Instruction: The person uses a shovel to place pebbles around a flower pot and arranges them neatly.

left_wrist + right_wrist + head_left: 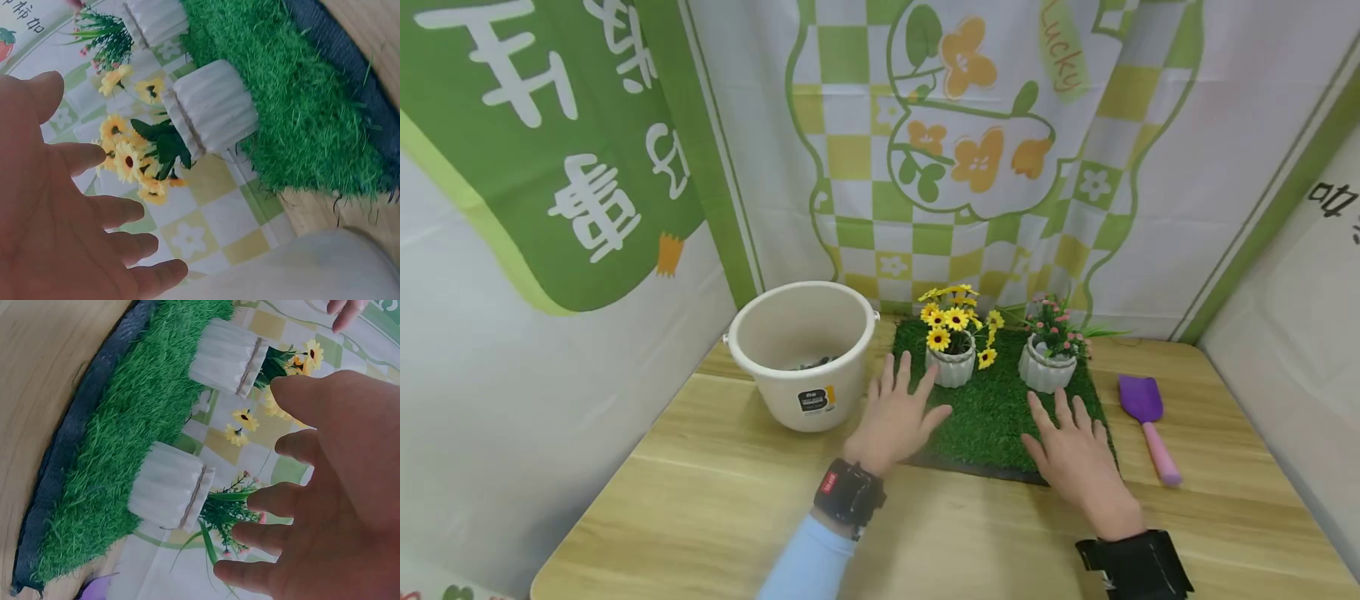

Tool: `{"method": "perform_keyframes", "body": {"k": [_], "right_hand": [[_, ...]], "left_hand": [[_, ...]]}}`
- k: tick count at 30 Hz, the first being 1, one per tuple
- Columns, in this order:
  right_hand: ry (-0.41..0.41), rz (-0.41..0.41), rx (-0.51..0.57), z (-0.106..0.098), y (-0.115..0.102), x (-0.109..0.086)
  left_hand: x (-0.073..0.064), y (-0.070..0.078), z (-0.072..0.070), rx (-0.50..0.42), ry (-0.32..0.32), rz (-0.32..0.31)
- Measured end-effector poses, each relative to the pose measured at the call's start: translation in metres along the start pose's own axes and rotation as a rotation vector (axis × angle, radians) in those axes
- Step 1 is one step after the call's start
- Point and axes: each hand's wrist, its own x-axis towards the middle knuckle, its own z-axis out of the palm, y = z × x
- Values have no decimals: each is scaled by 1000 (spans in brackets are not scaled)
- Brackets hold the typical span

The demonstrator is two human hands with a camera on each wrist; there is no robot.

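Observation:
My left hand, fingers spread, is over the left part of a green artificial grass mat, between the bucket and a white pot of yellow flowers. In the left wrist view its palm shows nothing held, with the yellow flowers beyond the fingertips. My right hand spreads its fingers over the mat's right edge, just in front of a white pot with small pink flowers. The right wrist view shows that pot beside the bare fingers. Both pots stand upright on the mat.
A cream bucket stands left of the mat, with some small dark pieces at its bottom. On the wooden table to the right lies a purple shovel with a pink handle. Printed cloth hangs behind and along the sides.

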Motion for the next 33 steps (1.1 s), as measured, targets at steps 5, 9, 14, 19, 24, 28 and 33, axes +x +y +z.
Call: {"method": "perform_keyframes", "body": {"k": [5, 9, 14, 19, 24, 28, 33], "right_hand": [[51, -27, 21, -3, 5, 0], [106, -67, 39, -10, 1, 6], [126, -90, 71, -20, -10, 15], [116, -114, 145, -25, -22, 23], [86, -171, 197, -33, -37, 37], [71, -230, 175, -40, -48, 47], [68, -283, 180, -48, -57, 58]], "left_hand": [[-1, 1, -13, -2, 17, 36], [-5, 1, -30, -15, 67, 80], [-11, -6, -43, -59, 164, 106], [-20, -14, -48, -129, 344, 193], [-30, -26, -55, -172, 593, 272], [-36, -38, -62, -206, 723, 293], [-37, -51, -69, -232, 823, 303]]}}
